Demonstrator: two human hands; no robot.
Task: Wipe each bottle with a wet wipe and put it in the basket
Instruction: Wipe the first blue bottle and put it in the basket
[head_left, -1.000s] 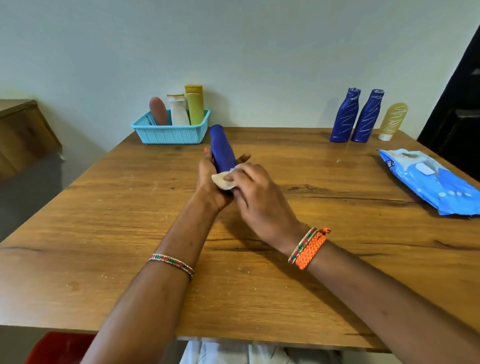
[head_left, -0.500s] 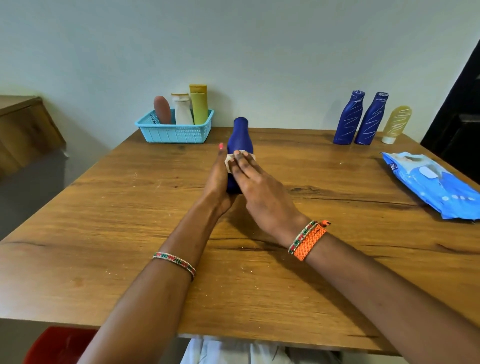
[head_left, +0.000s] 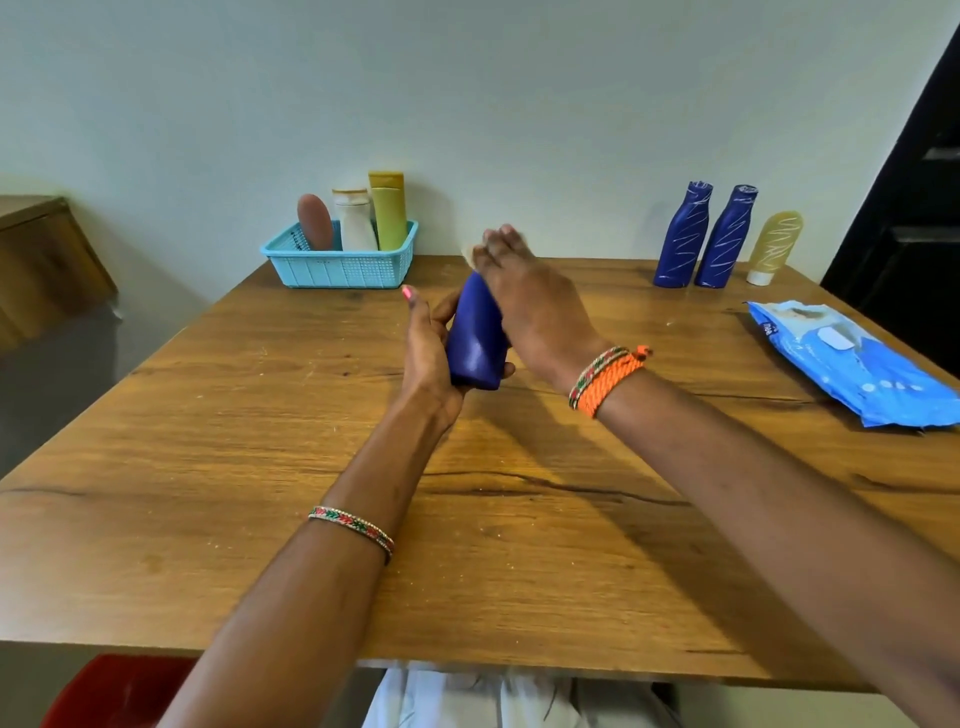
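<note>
Left hand (head_left: 428, 353) grips the base of a dark blue plastic bottle (head_left: 475, 340), held tilted above the brown wooden table (head_left: 260, 467). Right hand (head_left: 524, 296) lies over the bottle's top, fingers pressing a white wet wipe (head_left: 467, 253) there (only a sliver shows, blurred). Light blue plastic basket (head_left: 340, 267) at the far edge holds three bottles. Two blue bottles (head_left: 704, 236) and a yellow one (head_left: 774, 247) stand far right, near the blue wipes pack (head_left: 857, 364).
</note>
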